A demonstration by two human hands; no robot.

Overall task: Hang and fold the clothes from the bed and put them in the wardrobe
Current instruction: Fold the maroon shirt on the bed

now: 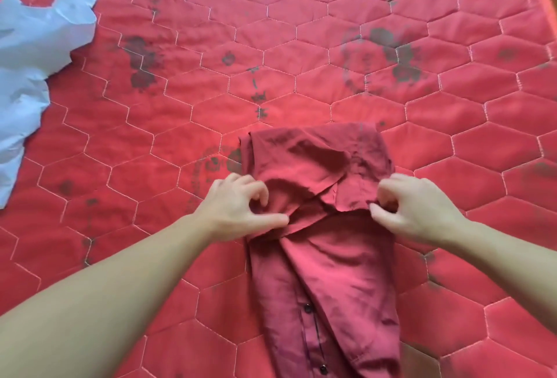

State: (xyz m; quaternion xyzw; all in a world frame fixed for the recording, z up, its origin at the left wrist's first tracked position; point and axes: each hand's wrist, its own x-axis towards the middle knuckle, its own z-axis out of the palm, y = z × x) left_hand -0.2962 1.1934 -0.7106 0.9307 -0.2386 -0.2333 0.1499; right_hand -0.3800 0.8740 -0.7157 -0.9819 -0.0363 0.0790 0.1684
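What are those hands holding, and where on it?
The red shirt. The left hand and right hand each pinch its folded-over edge, one at each side, about midway along the shirt lying on the bed.

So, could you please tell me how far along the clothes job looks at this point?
Partly done: the red shirt lies in a narrow strip, sides folded in. In hand: the left hand and right hand pinch its middle fold. Left: the pale blue garment lies unfolded on the bed; no wardrobe in view.
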